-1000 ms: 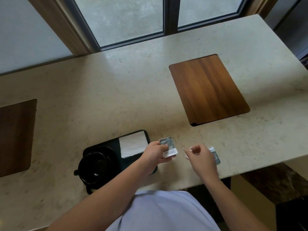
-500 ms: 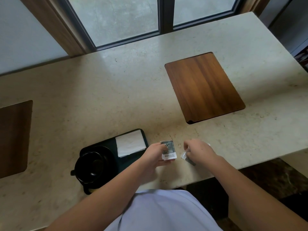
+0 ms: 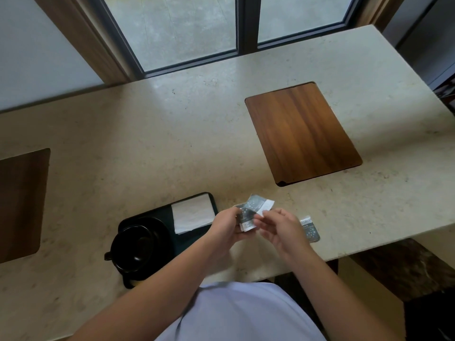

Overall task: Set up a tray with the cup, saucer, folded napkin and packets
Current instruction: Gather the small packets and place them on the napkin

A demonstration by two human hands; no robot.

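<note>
A dark tray (image 3: 192,238) lies near the counter's front edge. On its left end a black cup (image 3: 134,246) stands on a black saucer (image 3: 161,230). A folded white napkin (image 3: 193,214) rests on its right end. Just right of the tray, my left hand (image 3: 225,225) holds a grey-and-white packet (image 3: 246,216). My right hand (image 3: 280,227) pinches a second packet (image 3: 259,205) against the first. One more packet (image 3: 309,230) lies on the counter beside my right hand, partly hidden by it.
A wooden board (image 3: 301,132) is set into the beige stone counter (image 3: 147,143) at the right, another wooden inset (image 3: 21,203) at the far left. Windows run along the back. The counter's front edge drops off just behind my right wrist.
My right hand has picked a packet up from the counter and brought it left to meet the packet in my left hand. One packet stays on the counter.
</note>
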